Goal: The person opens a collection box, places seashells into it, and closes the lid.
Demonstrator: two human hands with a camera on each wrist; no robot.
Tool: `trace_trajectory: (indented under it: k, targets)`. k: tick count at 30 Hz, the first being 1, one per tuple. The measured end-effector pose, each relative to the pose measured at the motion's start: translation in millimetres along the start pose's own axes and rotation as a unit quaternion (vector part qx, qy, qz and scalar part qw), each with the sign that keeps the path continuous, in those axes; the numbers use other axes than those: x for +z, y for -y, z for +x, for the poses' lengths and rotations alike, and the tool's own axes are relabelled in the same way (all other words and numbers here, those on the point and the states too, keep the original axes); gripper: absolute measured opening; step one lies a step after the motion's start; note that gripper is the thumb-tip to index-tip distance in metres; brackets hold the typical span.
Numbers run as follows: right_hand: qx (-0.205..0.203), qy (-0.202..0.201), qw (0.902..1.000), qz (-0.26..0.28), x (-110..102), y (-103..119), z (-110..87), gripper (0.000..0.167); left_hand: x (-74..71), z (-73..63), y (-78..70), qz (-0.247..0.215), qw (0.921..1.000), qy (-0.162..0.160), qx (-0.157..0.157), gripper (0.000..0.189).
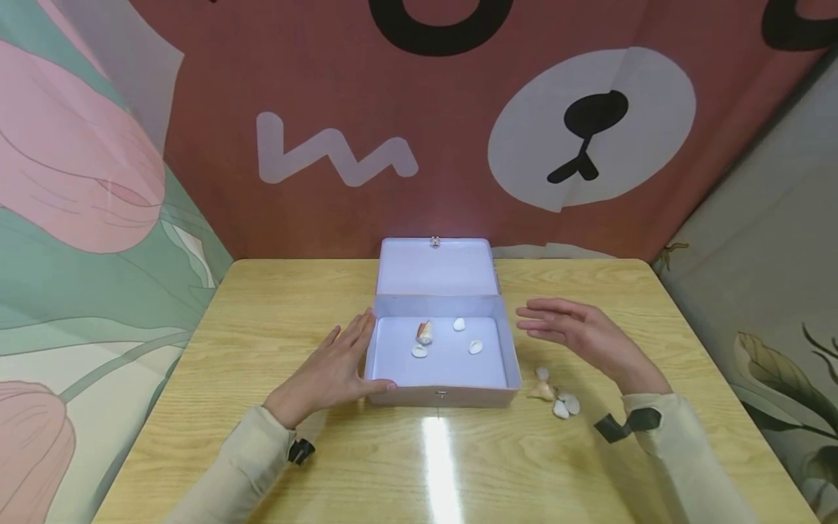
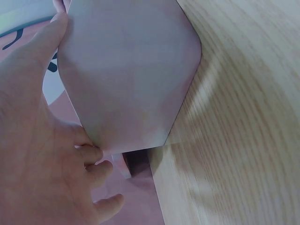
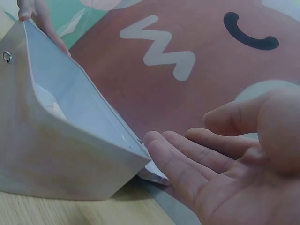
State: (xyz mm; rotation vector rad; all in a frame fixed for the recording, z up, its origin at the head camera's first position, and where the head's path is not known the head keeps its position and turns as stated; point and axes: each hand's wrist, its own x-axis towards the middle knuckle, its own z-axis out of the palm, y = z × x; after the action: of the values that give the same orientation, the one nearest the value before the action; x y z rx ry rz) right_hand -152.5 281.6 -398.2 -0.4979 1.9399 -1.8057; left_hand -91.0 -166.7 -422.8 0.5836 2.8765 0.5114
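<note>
A pale lidded box (image 1: pixel 445 397) stands on the table with its lid (image 1: pixel 435 268) raised at the back. Inside lie a brown-and-white conch-like shell (image 1: pixel 425 333) and three small white shells, one white shell (image 1: pixel 475 347) toward the right. My left hand (image 1: pixel 334 371) rests on the box's left front corner, thumb over the front rim and fingers stretched along the left side. To the right of the box my right hand (image 1: pixel 583 331) hovers, fingers extended, with nothing in it. In the right wrist view its palm (image 3: pixel 243 187) faces up near the box's corner.
Several loose shells, among them a tan shell (image 1: pixel 542 391) and a white shell (image 1: pixel 561 408), lie on the wooden table (image 1: pixel 288 291) right of the box, left of my right wrist. A printed cloth (image 1: pixel 327 218) hangs behind the table's back edge.
</note>
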Motion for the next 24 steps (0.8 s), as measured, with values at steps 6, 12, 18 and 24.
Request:
trace_trajectory:
  k: [6, 12, 18, 24]
  targets:
    - [0.012, -0.017, 0.9998, 0.0, -4.8, -5.9, -6.2, 0.049, 0.0, 0.3, 0.3, 0.002, 1.0, 0.002, -0.003, 0.127]
    - [0.02, -0.026, 0.9994, 0.009, -9.8, -16.6, -12.1, 0.05, 0.9, 0.5, 1.0, 0.003, 1.0, 0.0, -0.002, 0.128]
    - [0.042, -0.042, 0.9982, -0.001, -13.5, -27.5, -16.6, 0.056, 0.6, 0.4, 1.2, 0.0, 1.0, 0.002, -0.002, 0.128]
    - [0.084, -0.074, 0.992, -0.058, -16.1, -37.1, -21.0, 0.059, 0.4, 0.4, 1.7, -0.002, 1.0, 0.002, -0.001, 0.128]
